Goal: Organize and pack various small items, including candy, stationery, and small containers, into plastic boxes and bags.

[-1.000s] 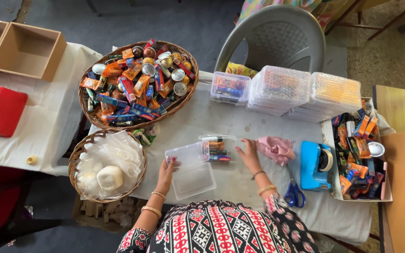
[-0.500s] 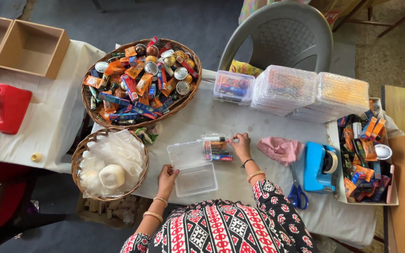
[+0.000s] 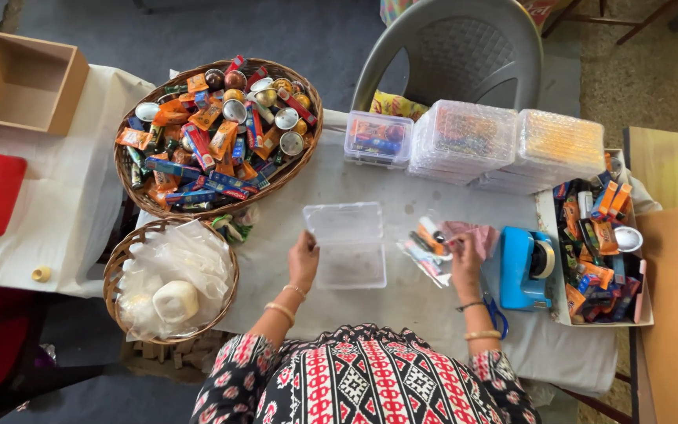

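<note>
So the thing in hand here is the clear plastic box (image 3: 347, 245), lying open and empty on the white tablecloth (image 3: 402, 314) right in front of the person. Its long axis runs away from the body toward the far edge of the table, lid half farther out, tray half nearer. Everything below is placed off that box.

The left hand (image 3: 303, 261) is touching the box's left edge, fingers curled against the rim about where the two halves meet. It looks like it's steadying the box rather than clamping it; I can't tell if the thumb is hooked under.

Just right of the box is a small clear bag of colourful bits (image 3: 425, 245), lying slantwise with its long axis running from upper right down toward the box's near corner. The right hand (image 3: 464, 259) is pinched shut on the bag's right end, so the box sits directly to that hand's left, close but not touching. The left hand is the nearer one to the box.

Further right sits a blue tape dispenser (image 3: 524, 268). Up and left of the box is the big wicker basket of sweets (image 3: 217, 133); down and left, a smaller basket of plastic bags (image 3: 170, 279). Beyond it are stacked clear filled boxes (image 3: 464, 141).
</note>
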